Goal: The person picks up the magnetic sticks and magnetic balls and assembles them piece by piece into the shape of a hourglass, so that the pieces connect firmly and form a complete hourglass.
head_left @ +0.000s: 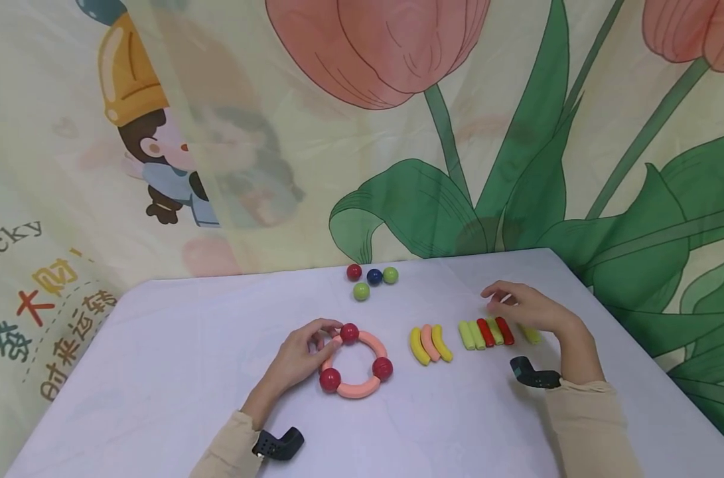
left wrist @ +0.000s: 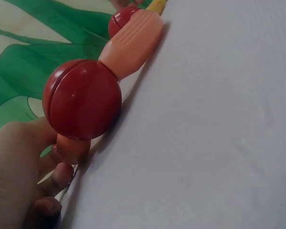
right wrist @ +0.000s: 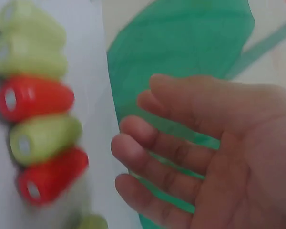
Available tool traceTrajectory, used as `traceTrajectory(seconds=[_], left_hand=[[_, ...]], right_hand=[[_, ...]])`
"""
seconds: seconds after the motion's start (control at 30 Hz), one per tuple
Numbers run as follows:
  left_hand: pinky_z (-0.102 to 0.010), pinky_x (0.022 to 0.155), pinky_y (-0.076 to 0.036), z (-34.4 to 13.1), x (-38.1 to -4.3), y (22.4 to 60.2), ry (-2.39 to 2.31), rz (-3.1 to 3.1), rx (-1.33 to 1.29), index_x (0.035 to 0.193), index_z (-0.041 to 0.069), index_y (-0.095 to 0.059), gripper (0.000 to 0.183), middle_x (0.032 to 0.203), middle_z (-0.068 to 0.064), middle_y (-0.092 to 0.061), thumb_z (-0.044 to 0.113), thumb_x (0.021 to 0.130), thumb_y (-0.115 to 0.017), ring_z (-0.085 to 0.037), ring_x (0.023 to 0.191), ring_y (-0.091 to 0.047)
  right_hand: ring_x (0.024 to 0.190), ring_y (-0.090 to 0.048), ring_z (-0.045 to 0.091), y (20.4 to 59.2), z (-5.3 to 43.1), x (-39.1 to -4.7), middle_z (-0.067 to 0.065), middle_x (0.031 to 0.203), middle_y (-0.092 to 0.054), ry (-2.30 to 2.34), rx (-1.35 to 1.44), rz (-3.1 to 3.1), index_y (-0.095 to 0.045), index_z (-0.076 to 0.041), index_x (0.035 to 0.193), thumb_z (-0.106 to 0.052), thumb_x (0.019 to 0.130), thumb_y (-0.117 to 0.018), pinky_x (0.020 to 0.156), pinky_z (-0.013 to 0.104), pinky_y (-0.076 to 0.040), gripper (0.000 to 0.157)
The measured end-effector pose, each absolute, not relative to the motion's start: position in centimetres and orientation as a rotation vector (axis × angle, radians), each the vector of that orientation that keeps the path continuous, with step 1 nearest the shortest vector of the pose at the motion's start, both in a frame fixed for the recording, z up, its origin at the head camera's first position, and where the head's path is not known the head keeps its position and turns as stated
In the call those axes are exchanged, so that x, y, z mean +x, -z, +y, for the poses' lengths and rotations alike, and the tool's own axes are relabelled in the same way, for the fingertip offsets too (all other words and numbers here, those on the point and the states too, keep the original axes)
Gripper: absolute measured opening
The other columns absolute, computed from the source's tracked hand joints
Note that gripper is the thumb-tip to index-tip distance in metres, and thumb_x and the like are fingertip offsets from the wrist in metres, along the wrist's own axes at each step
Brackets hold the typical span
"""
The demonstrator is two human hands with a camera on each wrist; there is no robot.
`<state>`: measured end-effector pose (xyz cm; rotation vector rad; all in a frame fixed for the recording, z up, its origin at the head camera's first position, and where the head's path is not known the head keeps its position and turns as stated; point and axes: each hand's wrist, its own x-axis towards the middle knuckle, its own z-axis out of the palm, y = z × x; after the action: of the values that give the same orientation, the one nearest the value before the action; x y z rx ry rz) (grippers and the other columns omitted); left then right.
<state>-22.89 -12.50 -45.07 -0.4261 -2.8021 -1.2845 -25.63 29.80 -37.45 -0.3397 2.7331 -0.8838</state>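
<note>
My left hand (head_left: 304, 350) grips the upper left side of a ring made of red balls and pink curved pieces, its thumb and fingers around a pink curved piece (left wrist: 74, 149). The ring lies on the white table, with red balls (head_left: 382, 368) joining pink arcs (head_left: 358, 389). Above the far end of a row of short rods is my right hand (head_left: 531, 307), fingers loosely bent and holding nothing. That row mixes light green rods (head_left: 466, 336) and red rods (head_left: 504, 330). A separate green rod (head_left: 530, 334) lies below the right hand, partly hidden by it.
Between ring and rods lie two yellow curved pieces (head_left: 419, 346) with a pink one (head_left: 430, 343) between them. Toward the back edge are a red ball (head_left: 354, 272), a dark blue ball (head_left: 375, 277) and two green balls (head_left: 361, 291). A printed cloth (head_left: 266, 245) hangs behind the table.
</note>
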Motion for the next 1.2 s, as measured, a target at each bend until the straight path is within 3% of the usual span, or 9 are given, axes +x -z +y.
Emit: traceTrajectory(seconds=[0.3, 0.83, 1.03, 1.2], left_hand=[[-0.02, 0.058, -0.039, -12.6, -23.0, 45.0, 1.284, -2.78, -0.458, 0.114, 0.031, -0.062, 0.034, 0.094, 0.01, -0.064, 0.021, 0.083, -0.072, -0.008, 0.07, -0.05], [-0.02, 0.06, -0.039, -12.6, -22.9, 45.0, 1.285, -2.786, -0.449, 0.115, 0.03, -0.062, 0.035, 0.095, 0.009, -0.064, 0.021, 0.083, -0.072, -0.008, 0.071, -0.05], [-0.02, 0.058, -0.039, -12.5, -22.9, 45.0, 1.294, -2.8, -0.427, 0.115, 0.031, -0.063, 0.035, 0.095, 0.009, -0.064, 0.022, 0.083, -0.072, -0.009, 0.07, -0.05], [-0.02, 0.057, -0.038, -12.6, -22.8, 45.0, 1.3, -2.809, -0.43, 0.116, 0.033, -0.063, 0.035, 0.096, 0.009, -0.064, 0.025, 0.084, -0.071, -0.009, 0.071, -0.049]], right_hand=[[0.106, -0.051, 0.034, 38.3, 33.3, -25.2, 0.019, 0.114, -0.054, 0.87, -0.152, 2.701, -0.052, -0.001, 0.123, -0.028, 0.092, -0.058, 0.084, 0.046, -0.051, 0.042], [0.091, -0.055, 0.021, 39.4, 36.2, -24.7, 0.018, 0.109, -0.056, 0.871, -0.035, 2.607, -0.05, 0.0, 0.122, -0.032, 0.09, -0.06, 0.073, 0.031, -0.05, 0.047], [0.089, -0.055, 0.02, 40.0, 36.4, -24.8, 0.015, 0.106, -0.057, 0.906, 0.002, 2.57, -0.049, 0.001, 0.123, -0.033, 0.087, -0.065, 0.074, 0.031, -0.052, 0.053], [0.09, -0.054, 0.021, 40.0, 36.0, -24.9, 0.018, 0.107, -0.056, 0.926, -0.008, 2.559, -0.048, 0.001, 0.123, -0.026, 0.087, -0.064, 0.075, 0.032, -0.054, 0.048]])
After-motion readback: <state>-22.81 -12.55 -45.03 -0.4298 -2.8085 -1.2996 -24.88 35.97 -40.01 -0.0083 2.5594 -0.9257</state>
